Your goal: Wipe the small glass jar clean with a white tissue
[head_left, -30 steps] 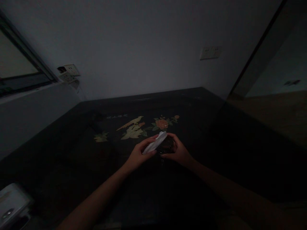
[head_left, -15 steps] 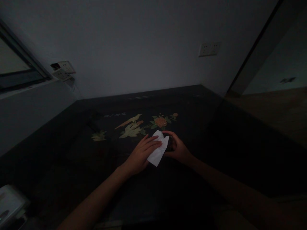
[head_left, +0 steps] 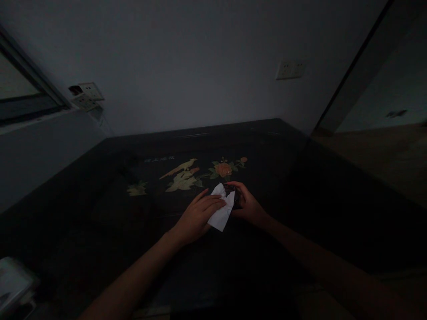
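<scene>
White box-shaped item (head_left: 15,284) at left edge, cropped, I can't name it
Left hand (head_left: 200,213): fingers nearly straight, laid over paper tissue (head_left: 220,218), holding it; thumb unclear to me
Tissue between hands, over black tabletop (head_left: 283,164): I judge it light, limp, easily torn; best held with flat, spread fingers
Dark glossy object (head_left: 237,198) beside it, partly hidden: probably stiff, slippery, perhaps breakable; I'd cup its side
Right hand (head_left: 251,207): half-curled round object's right side, gripping it
</scene>
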Tool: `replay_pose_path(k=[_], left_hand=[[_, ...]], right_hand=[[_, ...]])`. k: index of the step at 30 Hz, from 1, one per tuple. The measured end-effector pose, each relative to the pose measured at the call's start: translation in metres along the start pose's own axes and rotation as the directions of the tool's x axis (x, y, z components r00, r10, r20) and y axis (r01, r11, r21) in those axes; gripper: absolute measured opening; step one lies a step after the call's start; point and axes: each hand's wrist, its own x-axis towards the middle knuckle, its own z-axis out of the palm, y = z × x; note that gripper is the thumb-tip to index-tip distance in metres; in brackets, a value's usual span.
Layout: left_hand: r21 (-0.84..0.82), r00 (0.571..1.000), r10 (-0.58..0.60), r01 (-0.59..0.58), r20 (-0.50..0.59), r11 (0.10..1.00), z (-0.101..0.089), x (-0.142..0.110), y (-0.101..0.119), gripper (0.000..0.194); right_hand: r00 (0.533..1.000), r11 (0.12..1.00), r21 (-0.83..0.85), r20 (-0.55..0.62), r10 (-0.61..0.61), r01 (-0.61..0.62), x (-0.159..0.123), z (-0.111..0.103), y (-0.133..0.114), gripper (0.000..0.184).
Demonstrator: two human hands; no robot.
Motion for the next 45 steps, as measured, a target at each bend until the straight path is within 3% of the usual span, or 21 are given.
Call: replay_pose_path(k=[3, 7, 12, 22, 32, 38, 45], left_hand=[[0.016, 0.999, 0.002, -0.002, -0.037, 1.0, -0.003, 0.0, 0.002, 0.052], [0.011, 0.984, -0.059, 0.062, -0.167, 0.998, -0.004, 0.001, 0.0, 0.044], [-0.151, 0.958, -0.158, 0.124, -0.237, 0.981, 0.0, -0.002, -0.004, 0.049], [-0.137, 0.975, -0.091, 0.064, -0.201, 0.989, 0.0, -0.003, -0.006, 0.053], [0.0, 1.0, 0.029, -0.029, -0.007, 1.0, -0.005, 0.001, 0.003, 0.059], [-0.008, 0.999, 0.034, -0.034, 0.011, 0.999, -0.002, 0.002, 0.006, 0.055], [-0.058, 0.999, -0.026, 0.028, 0.048, 0.998, -0.001, 0.005, 0.012, 0.057]], right_hand=[[1.0, 1.0, 0.003, 0.013, 0.009, -0.009, 0.0, 0.001, -0.002, 0.077], [1.0, 1.0, -0.014, 0.005, -0.017, 0.017, 0.0, -0.001, -0.001, 0.085], [1.0, 0.999, -0.047, 0.023, 0.001, 0.0, -0.001, -0.003, 0.003, 0.09], [0.998, 0.988, -0.144, 0.041, -0.044, 0.05, -0.003, -0.004, -0.002, 0.085], [0.999, 0.995, -0.094, 0.033, -0.034, 0.037, -0.003, -0.001, -0.005, 0.081], [0.999, 0.996, -0.082, 0.028, -0.024, 0.026, -0.003, 0.0, -0.004, 0.08], [0.997, 0.968, -0.239, 0.039, -0.067, 0.075, -0.006, 0.003, -0.007, 0.077]])
